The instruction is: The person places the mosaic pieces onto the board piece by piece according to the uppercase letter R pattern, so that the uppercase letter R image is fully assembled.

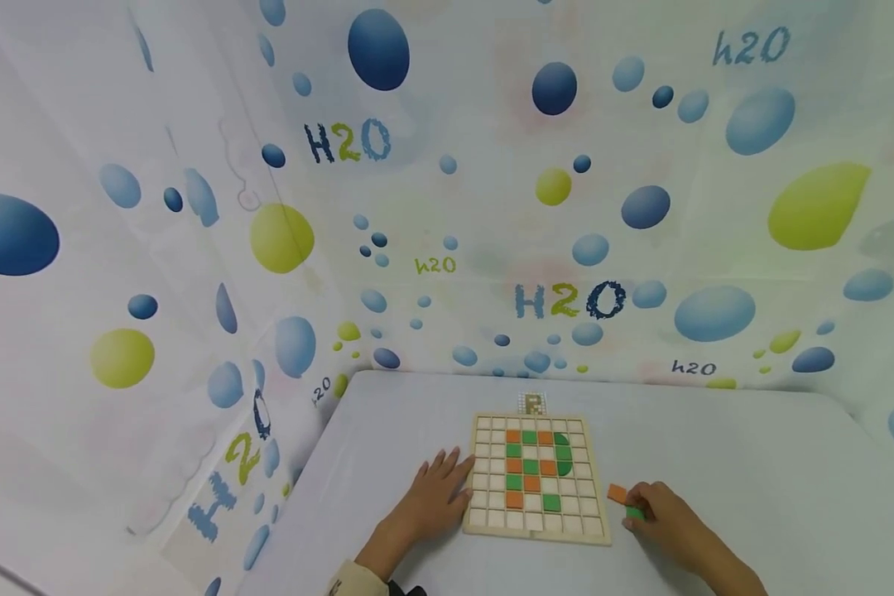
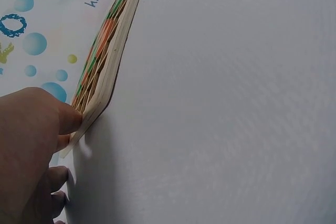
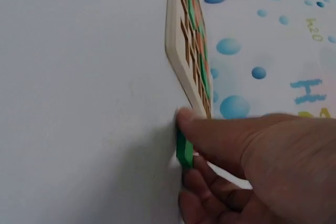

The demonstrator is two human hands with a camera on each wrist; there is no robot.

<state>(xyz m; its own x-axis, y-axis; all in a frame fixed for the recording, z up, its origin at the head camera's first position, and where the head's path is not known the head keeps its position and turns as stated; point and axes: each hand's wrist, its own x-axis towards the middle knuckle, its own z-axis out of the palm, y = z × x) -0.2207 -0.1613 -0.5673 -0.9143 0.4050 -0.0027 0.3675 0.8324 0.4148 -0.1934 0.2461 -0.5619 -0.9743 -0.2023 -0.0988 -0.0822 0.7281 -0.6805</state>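
A square wooden grid board [image 1: 574, 540] lies flat on the table. Orange and green tiles [image 1: 531, 467] in its cells form a letter-like shape, with rounded green corner pieces at the right. My left hand [image 1: 438, 497] rests at the board's left side with fingers spread; in the left wrist view its thumb [image 2: 68, 119] touches the board's edge near a corner. Right of the board, my right hand [image 1: 666, 521] pinches a green tile [image 3: 184, 149] between thumb and fingers. An orange tile [image 1: 617, 494] lies right by those fingertips.
Just beyond the board's far edge is a small pattern card [image 1: 532, 403] showing a brownish letter shape on a grid. A white cloth covers the table [image 1: 387, 430]. Behind and to the left hang white sheets [image 1: 484, 207] printed with blue and green drops.
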